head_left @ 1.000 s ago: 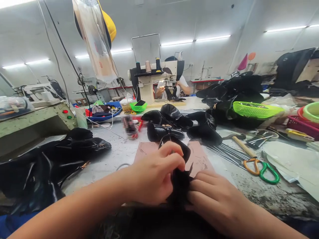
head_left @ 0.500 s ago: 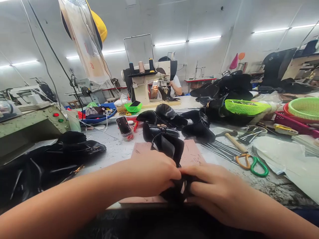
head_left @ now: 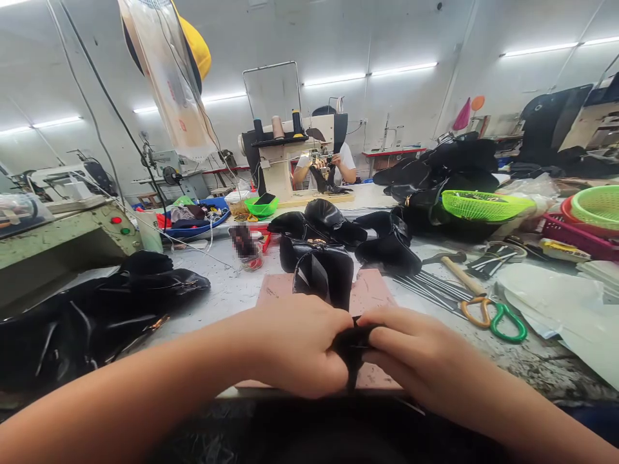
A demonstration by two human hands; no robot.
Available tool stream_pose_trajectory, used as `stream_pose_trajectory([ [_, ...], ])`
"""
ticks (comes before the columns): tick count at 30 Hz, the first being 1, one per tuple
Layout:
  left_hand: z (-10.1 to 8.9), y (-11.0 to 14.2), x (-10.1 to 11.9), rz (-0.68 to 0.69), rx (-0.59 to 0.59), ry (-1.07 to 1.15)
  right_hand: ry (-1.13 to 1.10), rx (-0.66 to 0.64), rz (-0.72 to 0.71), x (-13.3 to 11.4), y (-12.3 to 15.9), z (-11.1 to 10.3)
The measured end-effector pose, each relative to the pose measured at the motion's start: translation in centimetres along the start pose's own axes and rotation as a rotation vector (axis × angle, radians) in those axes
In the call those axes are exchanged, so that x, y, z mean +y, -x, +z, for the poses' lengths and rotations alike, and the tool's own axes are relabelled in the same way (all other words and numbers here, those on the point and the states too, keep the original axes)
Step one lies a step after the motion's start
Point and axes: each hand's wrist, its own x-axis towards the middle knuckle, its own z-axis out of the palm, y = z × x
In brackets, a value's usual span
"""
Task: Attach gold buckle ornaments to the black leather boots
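Observation:
A black boot upper (head_left: 325,274) lies over a pink board (head_left: 374,290) at the front of the bench, its near part bunched up between my hands. My left hand (head_left: 304,345) is closed in a fist on one side of that black material. From the other side, the bent fingers of my right hand (head_left: 411,351) pinch it, with thumb and forefinger close to the left knuckles. A narrow end hangs down over the board's near edge. What lies inside the left fist is hidden.
More black uppers (head_left: 324,219) lie just beyond, with others (head_left: 97,322) at left. On the right are scissors (head_left: 505,322), a hammer (head_left: 461,274), dark strips and a green basket (head_left: 483,205). A co-worker (head_left: 345,164) sits behind a sewing machine (head_left: 275,161).
My left hand has rolled into a tighter fist, and the black material between my hands has been drawn up and bunched. The view has shifted slightly.

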Motion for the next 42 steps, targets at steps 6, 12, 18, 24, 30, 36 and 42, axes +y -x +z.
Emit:
stream_pose_trajectory([
  [6, 0.5, -0.1, -0.3, -0.008, 0.018, -0.024, 0.052, 0.047, 0.02, -0.2, 0.3, 0.4],
  [12, 1.0, -0.6, -0.1, -0.059, 0.085, -0.069, 0.022, 0.058, 0.051, -0.2, 0.0, 0.4],
  [18, 1.6, -0.7, -0.2, -0.057, 0.19, -0.054, 0.032, 0.106, 0.062, 0.0, -0.4, 0.6],
  [24, 2.1, -0.9, -0.6, -0.079, 0.238, -0.094, 0.039, 0.139, 0.094, -0.4, -0.6, 1.1],
  [30, 1.6, -0.2, -0.6, -0.012, 0.304, -0.05, -0.227, 0.142, 0.214, 0.7, -0.9, 0.4],
  [36, 1.3, 2.0, -1.5, 0.042, 0.364, 0.228, -0.821, -0.084, 0.258, 1.9, -1.3, 1.3],
  [42, 1.8, 2.9, -2.6, 0.086, 0.419, 0.498, -1.03, -0.177, 0.181, 2.0, -1.7, 2.0],
])
